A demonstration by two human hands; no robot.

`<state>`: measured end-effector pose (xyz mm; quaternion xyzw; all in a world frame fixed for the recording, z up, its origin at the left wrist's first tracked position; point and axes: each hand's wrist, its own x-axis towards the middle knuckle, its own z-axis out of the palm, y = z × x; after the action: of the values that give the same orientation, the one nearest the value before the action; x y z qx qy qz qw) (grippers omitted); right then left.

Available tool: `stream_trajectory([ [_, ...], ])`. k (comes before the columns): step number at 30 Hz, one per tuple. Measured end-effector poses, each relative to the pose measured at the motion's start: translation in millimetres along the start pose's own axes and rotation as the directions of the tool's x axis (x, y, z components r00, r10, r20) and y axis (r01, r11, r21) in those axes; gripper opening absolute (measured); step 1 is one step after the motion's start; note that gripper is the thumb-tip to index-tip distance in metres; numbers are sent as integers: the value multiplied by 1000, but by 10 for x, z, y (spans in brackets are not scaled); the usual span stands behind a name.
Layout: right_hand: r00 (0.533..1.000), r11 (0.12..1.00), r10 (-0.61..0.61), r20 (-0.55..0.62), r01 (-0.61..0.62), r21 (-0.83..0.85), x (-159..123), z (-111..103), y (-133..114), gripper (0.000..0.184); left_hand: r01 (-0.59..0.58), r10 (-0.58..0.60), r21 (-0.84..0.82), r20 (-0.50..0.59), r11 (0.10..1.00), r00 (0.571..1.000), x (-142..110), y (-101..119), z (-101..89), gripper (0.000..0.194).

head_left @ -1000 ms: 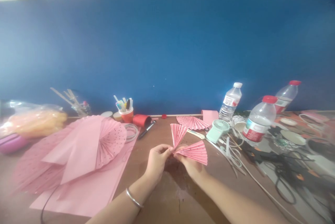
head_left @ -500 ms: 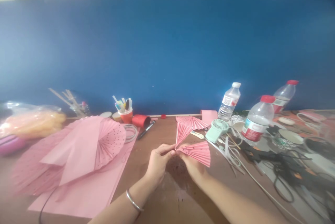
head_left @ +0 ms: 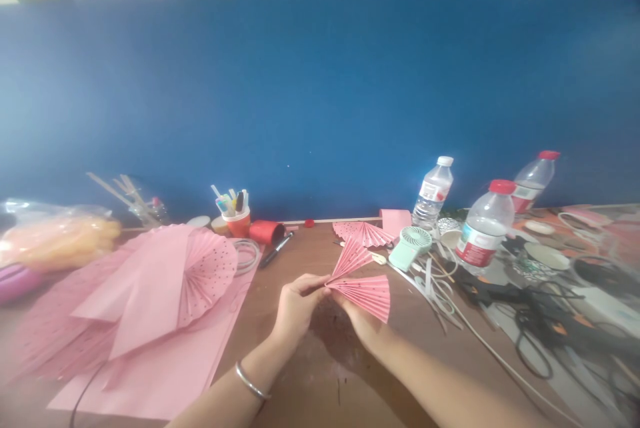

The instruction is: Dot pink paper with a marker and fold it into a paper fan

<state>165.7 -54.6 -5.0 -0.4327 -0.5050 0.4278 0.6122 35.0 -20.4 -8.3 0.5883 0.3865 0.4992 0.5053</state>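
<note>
Over the middle of the table I hold a pleated pink paper fan (head_left: 367, 295) with dark dots, spread in two wings that meet at a pinched fold. My left hand (head_left: 295, 305), with a silver bangle on its wrist, pinches that fold between thumb and fingers. From behind and below, my right hand (head_left: 363, 328) grips the same fold, its fingers partly hidden by the lower wing. Just beyond lies another dotted pleated paper (head_left: 364, 233), flat on the table. To the left, larger pink pleated fans (head_left: 210, 275) rest with plain strips (head_left: 155, 295) over them.
A cup of pens (head_left: 237, 218), a red cylinder (head_left: 267, 233) and a black marker (head_left: 277, 250) stand or lie at the back. On the right are a mint handheld fan (head_left: 411, 248), several water bottles (head_left: 484, 225), tangled cables (head_left: 530, 321) and paper scraps. A blue partition (head_left: 320, 95) rises behind.
The upper wing of the pleated fan has narrowed and drawn nearer the lower wing. The whole scene sits slightly further left as the view shifts. Both hands keep their pinch.
</note>
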Motion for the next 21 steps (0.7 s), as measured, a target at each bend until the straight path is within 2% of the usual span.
stream_trajectory([
  [3,990,998,-30,138,22,56,-35,-2,-6,23,-16,19,51,-58,999,998,5,10,-10,19],
  [6,982,984,12,191,-46,174,-42,14,63,27,-19,28,77,-119,997,993,4,5,-14,18],
  [9,993,943,91,76,-110,313,-14,33,185,24,-21,39,117,-157,993,987,2,0,-22,17],
  [12,976,902,208,-64,-166,397,21,39,280,19,-68,93,185,-129,980,987,-1,6,-33,14],
  [16,959,858,270,-89,-198,474,39,36,306,17,-134,146,239,-37,962,989,-6,-1,-36,12],
  [21,959,833,274,-76,-197,516,61,30,256,16,-177,181,229,2,957,983,-9,-57,-10,5],
])
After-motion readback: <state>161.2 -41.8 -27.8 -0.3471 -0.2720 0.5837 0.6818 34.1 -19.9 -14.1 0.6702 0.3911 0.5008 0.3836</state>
